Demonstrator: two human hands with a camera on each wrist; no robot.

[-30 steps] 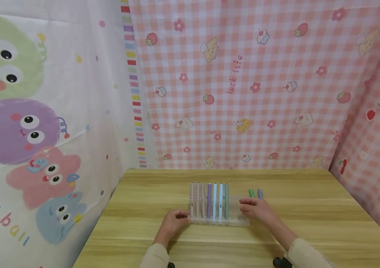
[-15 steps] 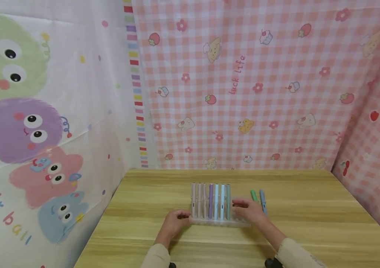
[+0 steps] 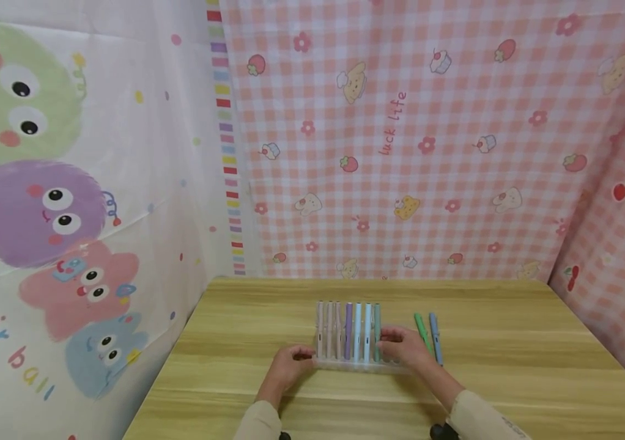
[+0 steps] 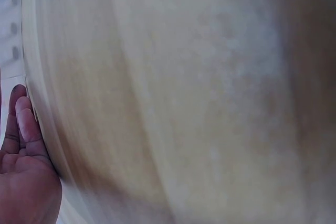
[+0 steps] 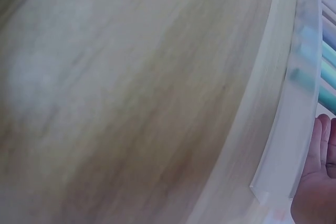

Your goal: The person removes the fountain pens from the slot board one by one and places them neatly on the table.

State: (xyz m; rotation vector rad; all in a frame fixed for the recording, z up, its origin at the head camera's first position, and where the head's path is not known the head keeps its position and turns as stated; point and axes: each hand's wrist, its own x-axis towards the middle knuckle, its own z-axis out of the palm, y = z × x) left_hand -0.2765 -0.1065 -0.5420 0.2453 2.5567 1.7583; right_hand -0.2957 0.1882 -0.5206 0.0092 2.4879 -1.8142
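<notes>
Head camera looks forward, down over table [image 3: 510,342]; wrist cameras close; right, head share rack [image 5: 295,119].

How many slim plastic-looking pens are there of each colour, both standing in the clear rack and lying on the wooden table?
Slim dusty-pink pens: 3
Slim light-blue pens: 2
Slim purple pen: 1
Slim teal pen: 1
Slim bright-green pen: 1
Slim grey-blue pen: 1
Total: 9

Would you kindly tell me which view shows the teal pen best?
The head view: the teal pen stands there nearly whole. The right wrist view catches only a piece at its edge; the left wrist view, none.
</notes>
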